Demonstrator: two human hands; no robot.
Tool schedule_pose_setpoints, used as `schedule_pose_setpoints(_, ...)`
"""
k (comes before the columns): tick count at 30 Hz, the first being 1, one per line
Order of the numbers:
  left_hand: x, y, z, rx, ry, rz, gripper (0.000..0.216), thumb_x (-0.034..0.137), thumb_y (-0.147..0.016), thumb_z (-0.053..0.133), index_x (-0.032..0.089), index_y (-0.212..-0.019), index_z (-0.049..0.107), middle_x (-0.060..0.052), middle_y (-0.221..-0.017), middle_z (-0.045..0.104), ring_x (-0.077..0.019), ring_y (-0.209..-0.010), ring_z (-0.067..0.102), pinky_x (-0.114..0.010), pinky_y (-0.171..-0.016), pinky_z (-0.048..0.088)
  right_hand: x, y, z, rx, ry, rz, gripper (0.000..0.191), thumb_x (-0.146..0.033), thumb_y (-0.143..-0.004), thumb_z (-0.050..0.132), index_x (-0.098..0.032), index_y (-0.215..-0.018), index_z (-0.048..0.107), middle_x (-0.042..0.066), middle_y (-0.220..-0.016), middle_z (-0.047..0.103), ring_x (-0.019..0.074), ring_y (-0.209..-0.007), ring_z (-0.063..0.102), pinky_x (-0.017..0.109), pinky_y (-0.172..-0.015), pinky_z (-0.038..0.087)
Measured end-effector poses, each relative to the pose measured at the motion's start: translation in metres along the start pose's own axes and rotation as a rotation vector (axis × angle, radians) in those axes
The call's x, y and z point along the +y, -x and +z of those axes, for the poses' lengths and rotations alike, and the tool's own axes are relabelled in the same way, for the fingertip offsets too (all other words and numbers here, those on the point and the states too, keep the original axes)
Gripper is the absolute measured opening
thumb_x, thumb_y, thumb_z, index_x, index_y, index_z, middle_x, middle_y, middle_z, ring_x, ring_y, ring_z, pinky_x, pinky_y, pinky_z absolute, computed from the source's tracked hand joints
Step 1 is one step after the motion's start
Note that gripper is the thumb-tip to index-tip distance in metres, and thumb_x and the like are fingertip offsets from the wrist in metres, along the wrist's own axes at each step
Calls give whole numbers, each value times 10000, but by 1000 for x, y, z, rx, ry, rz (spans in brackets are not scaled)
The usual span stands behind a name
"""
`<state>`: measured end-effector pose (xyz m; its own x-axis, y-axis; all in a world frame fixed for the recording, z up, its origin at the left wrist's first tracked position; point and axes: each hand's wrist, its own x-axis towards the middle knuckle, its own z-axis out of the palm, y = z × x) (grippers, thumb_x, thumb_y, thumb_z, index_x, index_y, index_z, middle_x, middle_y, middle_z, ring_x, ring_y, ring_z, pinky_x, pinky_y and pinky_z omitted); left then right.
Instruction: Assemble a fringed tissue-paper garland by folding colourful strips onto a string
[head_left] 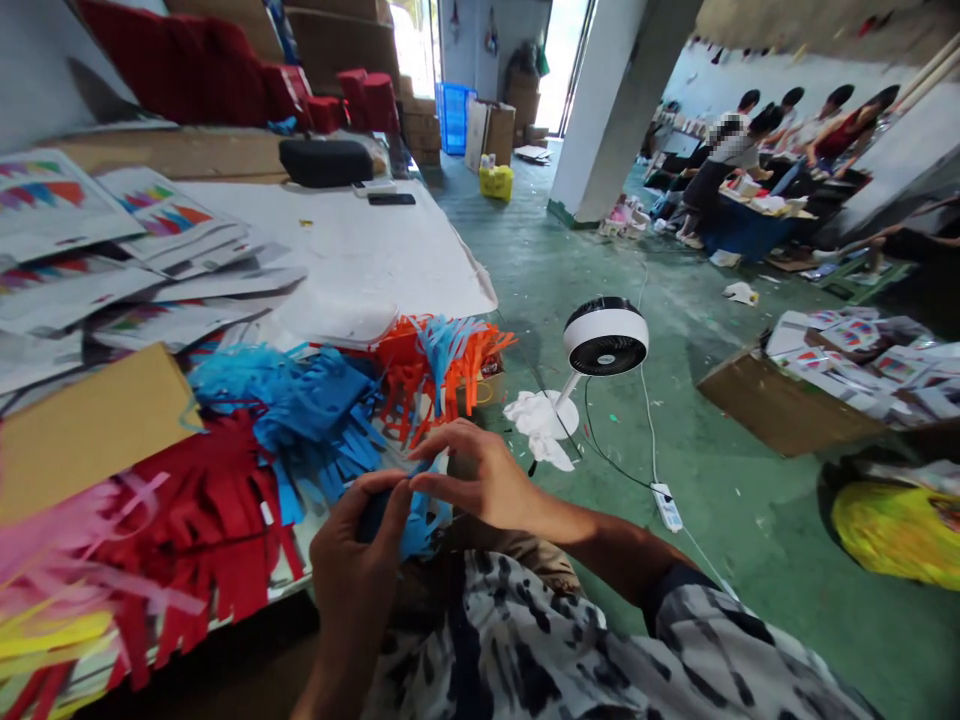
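Observation:
My left hand [360, 545] pinches a blue fringed tassel [424, 530] between thumb and fingers at the table's near edge. Its strips hang down below my fingers. My right hand [487, 480] meets it from the right, thumb and index finger closed on the tassel's upper end. Part of the tassel is hidden behind my fingers. Just beyond my hands lie a pile of blue fringe [307, 400] and some orange fringe [480, 365]. Red fringe [202, 520] and pink fringe [90, 530] spread to the left, beside a tan cardboard sheet [97, 430].
Printed packets [67, 205] are stacked at the table's left. A black case [326, 162] and a phone [391, 199] lie farther back. On the floor to the right stand a fan [606, 337], a power strip [666, 507] and a carton [787, 400]. Several people work in the background.

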<state>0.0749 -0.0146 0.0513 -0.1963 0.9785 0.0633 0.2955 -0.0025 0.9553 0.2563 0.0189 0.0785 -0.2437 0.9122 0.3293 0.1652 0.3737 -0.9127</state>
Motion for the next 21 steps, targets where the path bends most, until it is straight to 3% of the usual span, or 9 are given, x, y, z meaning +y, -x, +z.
schedule_pose_setpoints(4,0,1,-1,0,-5,-6,336,534,-880,768,215,-986,748,-3,-888,748,-199,-850,690,-268,-732,510,-1,0,-5,13,2,19,239,-472,-960,738,-236,-994,727,21,-1003,757,173,-973,692,336,-917,530)
schedule_pose_setpoints(12,-1,1,2,11,2,38,314,515,-895,753,205,-943,753,-19,-918,756,-204,-870,690,-276,-761,520,6,5,6,15,163,-139,227,-441,-952,749,-223,-937,688,40,-930,731,192,-936,648,374,-928,537)
schedule_pose_setpoints(16,1,2,-3,-77,23,24,347,539,-893,745,202,-972,749,-22,-858,746,-209,-813,690,-277,-716,526,7,4,5,73,13,-22,242,-466,-917,792,-232,-903,736,11,-907,749,167,-888,675,333,-879,531)
schedule_pose_setpoints(21,6,-1,-11,-96,-66,130,349,536,-888,753,233,-1062,764,-28,-947,779,-230,-899,722,-310,-833,563,6,3,0,-14,-103,97,258,-488,-867,835,-234,-858,795,-1,-864,739,149,-835,676,298,-793,511)
